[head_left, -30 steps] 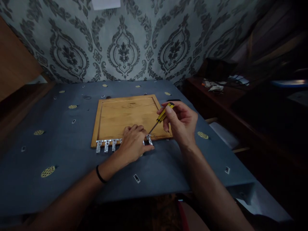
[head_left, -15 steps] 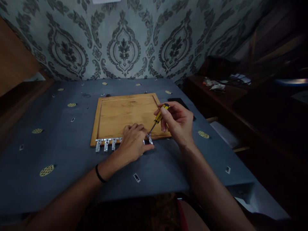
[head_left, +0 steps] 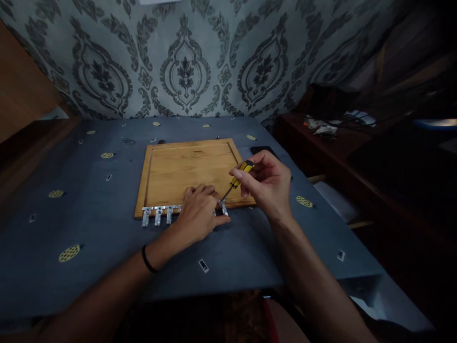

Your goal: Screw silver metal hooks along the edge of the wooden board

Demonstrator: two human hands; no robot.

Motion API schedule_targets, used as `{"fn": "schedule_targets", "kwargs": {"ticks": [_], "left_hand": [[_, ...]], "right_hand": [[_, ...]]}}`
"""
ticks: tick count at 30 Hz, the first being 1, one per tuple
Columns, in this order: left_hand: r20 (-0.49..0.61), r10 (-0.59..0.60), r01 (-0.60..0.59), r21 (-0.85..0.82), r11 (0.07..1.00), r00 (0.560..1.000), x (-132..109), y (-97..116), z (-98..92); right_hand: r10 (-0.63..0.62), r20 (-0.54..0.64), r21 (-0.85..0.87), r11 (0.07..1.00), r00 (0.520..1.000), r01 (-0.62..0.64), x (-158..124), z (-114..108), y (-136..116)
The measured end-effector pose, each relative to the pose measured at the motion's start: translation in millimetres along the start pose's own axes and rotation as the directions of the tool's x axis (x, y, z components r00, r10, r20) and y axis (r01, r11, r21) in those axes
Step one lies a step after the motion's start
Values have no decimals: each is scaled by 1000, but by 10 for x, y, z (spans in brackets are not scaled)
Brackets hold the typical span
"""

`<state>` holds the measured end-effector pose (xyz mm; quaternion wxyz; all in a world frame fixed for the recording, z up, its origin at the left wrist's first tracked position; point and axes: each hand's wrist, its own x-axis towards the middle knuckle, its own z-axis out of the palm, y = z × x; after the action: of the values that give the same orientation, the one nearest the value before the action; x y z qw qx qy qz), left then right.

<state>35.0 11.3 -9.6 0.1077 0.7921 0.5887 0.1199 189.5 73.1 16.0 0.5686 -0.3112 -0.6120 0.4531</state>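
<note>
A wooden board (head_left: 189,171) with a raised frame lies flat on the table. Along its near edge sits a row of silver metal hinges (head_left: 158,216), jutting toward me. My left hand (head_left: 200,209) rests over this edge, fingers bent on the wood, thumb at the rightmost hinge (head_left: 223,208); it hides the middle of the row. A yellow and black screwdriver (head_left: 240,176) slants down from the closed fingers of my right hand (head_left: 269,186). Its tip meets the rightmost hinge; any screw head there is too small to make out.
Behind my right hand lies a dark flat object (head_left: 264,151). Blue cloth with pineapple prints (head_left: 107,267) covers the table. A small coil of wire (head_left: 127,140) lies at the back left. To the right stands a dark red shelf (head_left: 321,147) with clutter.
My right hand's fingers have shifted round the screwdriver handle, the thumb now stretched further along it. The tip stays at the hinge. My left hand keeps its place.
</note>
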Motion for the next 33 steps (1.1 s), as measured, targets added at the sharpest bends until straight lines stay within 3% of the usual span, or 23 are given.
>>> {"fn": "schedule_targets", "kwargs": {"ticks": [9, 19, 25, 33], "left_hand": [[16, 4, -4, 14, 1000, 1000, 6, 8, -9], [-3, 17, -17, 15, 1000, 1000, 3, -4, 7], [-5, 16, -16, 5, 1000, 1000, 3, -6, 9], [-8, 1, -1, 4, 1000, 1000, -5, 7, 0]], "right_hand": [[-35, 95, -49, 998, 995, 39, -13, 0, 35], [-85, 43, -17, 996, 995, 86, -27, 44, 138], [-165, -117, -18, 986, 979, 164, -34, 60, 57], [-105, -62, -54, 993, 993, 102, -25, 59, 47]]}}
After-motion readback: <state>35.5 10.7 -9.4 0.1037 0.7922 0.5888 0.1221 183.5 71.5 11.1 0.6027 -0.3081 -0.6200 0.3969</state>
